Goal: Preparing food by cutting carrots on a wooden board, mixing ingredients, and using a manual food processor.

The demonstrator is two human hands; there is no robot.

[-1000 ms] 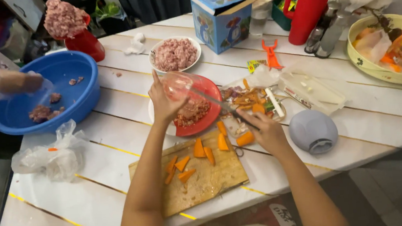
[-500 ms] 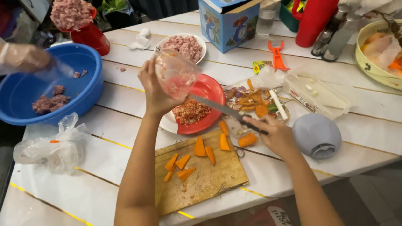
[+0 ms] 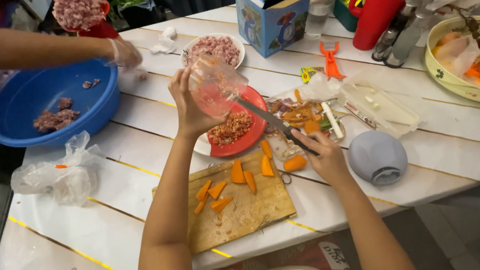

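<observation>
Holding a clear cup (image 3: 216, 86) tipped over the red plate (image 3: 245, 130) near the middle of the table (image 3: 86, 224), the left hand (image 3: 189, 106) grips tight. The right hand (image 3: 324, 155) is closed around a knife (image 3: 274, 123) by the cutting board (image 3: 240, 201).

You're tilting a clear, glossy plastic jar (image 3: 215, 85) over the shiny red plastic plate (image 3: 250, 134); just beside that plate you're gripping a metal-bladed knife (image 3: 267, 118), and below it the matt, scuffed wooden board (image 3: 246, 209) is lying.
</observation>
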